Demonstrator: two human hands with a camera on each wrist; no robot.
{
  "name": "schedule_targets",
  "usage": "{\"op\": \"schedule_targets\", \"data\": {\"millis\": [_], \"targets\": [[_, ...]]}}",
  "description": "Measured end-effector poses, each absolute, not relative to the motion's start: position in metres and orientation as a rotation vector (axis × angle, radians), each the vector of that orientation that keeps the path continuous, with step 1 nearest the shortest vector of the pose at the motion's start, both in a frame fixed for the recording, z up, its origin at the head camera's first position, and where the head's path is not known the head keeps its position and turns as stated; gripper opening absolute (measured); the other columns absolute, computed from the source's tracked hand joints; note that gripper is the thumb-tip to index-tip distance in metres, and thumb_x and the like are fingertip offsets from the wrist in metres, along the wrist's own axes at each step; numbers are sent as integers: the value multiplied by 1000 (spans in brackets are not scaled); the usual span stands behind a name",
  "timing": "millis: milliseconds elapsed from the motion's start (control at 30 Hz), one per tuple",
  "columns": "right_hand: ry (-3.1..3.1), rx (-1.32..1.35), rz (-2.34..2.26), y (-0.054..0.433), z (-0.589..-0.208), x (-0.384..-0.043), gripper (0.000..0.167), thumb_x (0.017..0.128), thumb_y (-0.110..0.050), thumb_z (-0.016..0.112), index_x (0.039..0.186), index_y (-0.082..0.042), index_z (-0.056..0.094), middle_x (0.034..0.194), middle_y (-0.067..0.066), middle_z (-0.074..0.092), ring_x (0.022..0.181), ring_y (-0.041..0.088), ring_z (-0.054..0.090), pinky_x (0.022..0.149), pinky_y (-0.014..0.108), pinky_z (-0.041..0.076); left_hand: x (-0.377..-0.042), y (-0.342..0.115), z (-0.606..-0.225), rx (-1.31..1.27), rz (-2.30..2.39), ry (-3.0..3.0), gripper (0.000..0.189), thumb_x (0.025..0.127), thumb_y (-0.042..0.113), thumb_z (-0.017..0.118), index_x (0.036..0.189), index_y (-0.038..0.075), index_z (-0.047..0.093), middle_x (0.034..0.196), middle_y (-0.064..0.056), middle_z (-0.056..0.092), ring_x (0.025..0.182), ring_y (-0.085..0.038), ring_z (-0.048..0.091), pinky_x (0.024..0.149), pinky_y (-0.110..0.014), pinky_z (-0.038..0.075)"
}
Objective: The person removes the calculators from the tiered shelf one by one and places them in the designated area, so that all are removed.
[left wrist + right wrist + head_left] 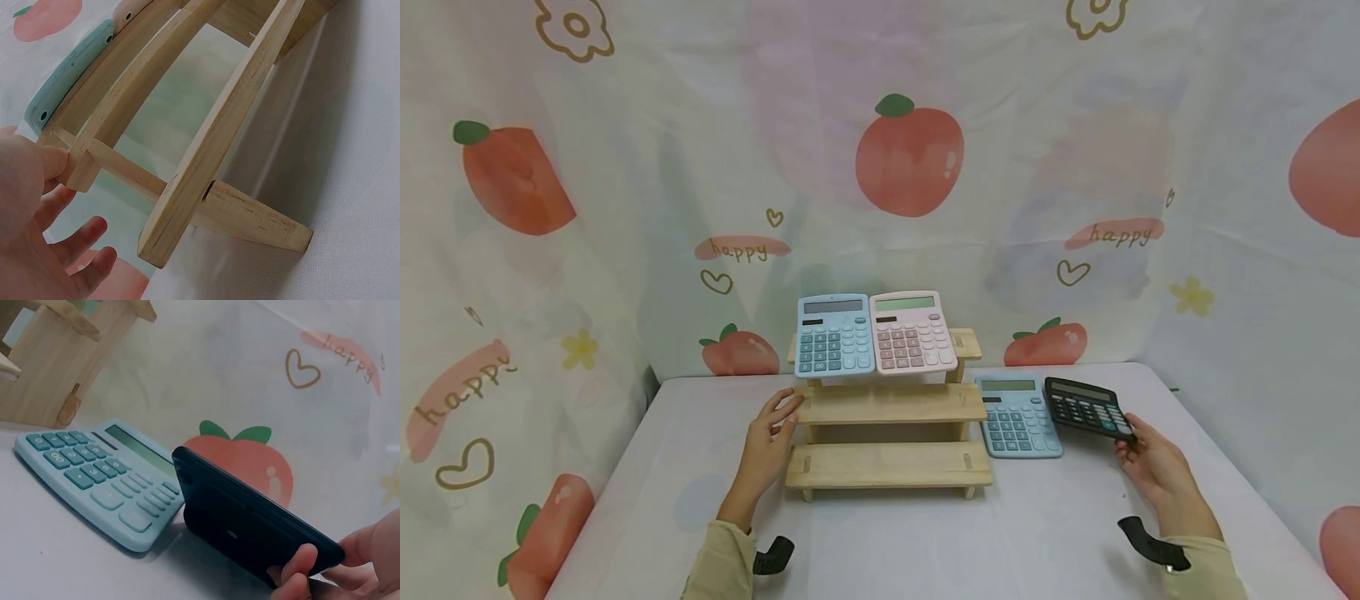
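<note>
My right hand [1159, 475] pinches a black calculator [1088, 408] by its near right corner, thumb on one side and fingers beneath. That calculator is tilted, and its far edge overlaps a blue calculator [103, 478] lying on the table beside it. My left hand [769, 442] grips the left end of the middle step of a three-step wooden rack [889, 465], its other fingers [94, 231] loosely spread below. On the rack's top step, another blue calculator [834, 335] and a pink calculator [913, 332] lean side by side, keys facing me.
A white cloth covers the table [895, 554]. Behind it and at both sides hangs a fruit-print curtain [820, 108]. Dark curved straps [1150, 546] project from both wrists.
</note>
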State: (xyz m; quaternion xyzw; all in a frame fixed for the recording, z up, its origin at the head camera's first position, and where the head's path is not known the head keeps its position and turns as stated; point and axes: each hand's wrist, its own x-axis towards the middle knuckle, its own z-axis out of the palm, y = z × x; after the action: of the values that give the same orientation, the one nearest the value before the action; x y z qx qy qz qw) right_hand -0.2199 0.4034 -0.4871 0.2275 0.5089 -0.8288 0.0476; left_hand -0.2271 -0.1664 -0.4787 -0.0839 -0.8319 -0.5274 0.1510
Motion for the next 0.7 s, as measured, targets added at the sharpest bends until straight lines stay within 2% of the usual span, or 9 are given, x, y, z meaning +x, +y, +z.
{"op": "schedule_targets", "data": {"millis": [33, 100, 167, 267, 333, 500, 567, 700], "targets": [[1558, 707, -2521, 403, -487, -220, 57, 111, -26, 30, 163, -27, 7, 92, -15, 55, 87, 4, 50, 78, 20, 46, -229, -168, -482, -249, -1512, -2390, 36, 106, 15, 52, 137, 1, 62, 154, -16, 48, 140, -39, 48, 95, -53, 49], [1559, 741, -2534, 404, -488, -220, 57, 111, -29, 30, 163, -29, 9, 90, -15, 57, 85, 5, 52, 77, 20, 46, -230, -169, -484, -252, -1526, -2391, 36, 106, 18, 53, 138, 3, 62, 155, -15, 48, 141, -39, 48, 96, -54, 49], [1558, 787, -2566, 404, -489, -219, 51, 110, -30, 32, 160, -34, 22, 87, -15, 58, 81, 5, 53, 75, 20, 47, -230, -169, -485, -252, -1514, -2396, 36, 106, 18, 52, 138, 3, 62, 155, -16, 48, 141, -39, 48, 96, -54, 49], [1592, 902, -2608, 404, -490, -219, 38, 109, -28, 37, 146, -37, 43, 83, -14, 59, 76, 6, 57, 71, 21, 49, -231, -169, -486, -254, -1502, -2393, 36, 106, 18, 52, 138, 3, 62, 154, -17, 48, 140, -40, 48, 95, -54, 50], [1625, 974, -2608, 404, -490, -219, 37, 109, -26, 39, 143, -36, 47, 82, -15, 59, 75, 5, 58, 69, 20, 50, -230, -169, -486, -253, -1499, -2392, 36, 106, 17, 53, 137, 3, 62, 154, -17, 48, 140, -40, 49, 95, -54, 50], [1797, 1061, -2516, 404, -491, -221, 51, 109, -22, 38, 159, -23, 33, 93, -19, 55, 75, 0, 59, 68, 18, 50, -229, -169, -484, -242, -1524, -2394, 36, 106, 17, 53, 138, 3, 62, 155, -17, 47, 141, -39, 48, 97, -56, 48], [1876, 1084, -2467, 404, -493, -222, 51, 109, -20, 37, 159, -19, 33, 96, -18, 52, 73, -2, 59, 67, 17, 50, -229, -169, -484, -235, -1539, -2397, 37, 106, 17, 53, 138, 4, 62, 156, -16, 47, 141, -38, 48, 98, -56, 48], [1985, 1108, -2408, 405, -499, -222, 50, 109, -16, 37, 158, -16, 35, 88, -21, 53, 70, -2, 58, 63, 18, 49, -228, -169, -483, -236, -1550, -2399, 37, 106, 17, 53, 139, 4, 61, 156, -16, 46, 143, -37, 46, 98, -55, 47]]}}
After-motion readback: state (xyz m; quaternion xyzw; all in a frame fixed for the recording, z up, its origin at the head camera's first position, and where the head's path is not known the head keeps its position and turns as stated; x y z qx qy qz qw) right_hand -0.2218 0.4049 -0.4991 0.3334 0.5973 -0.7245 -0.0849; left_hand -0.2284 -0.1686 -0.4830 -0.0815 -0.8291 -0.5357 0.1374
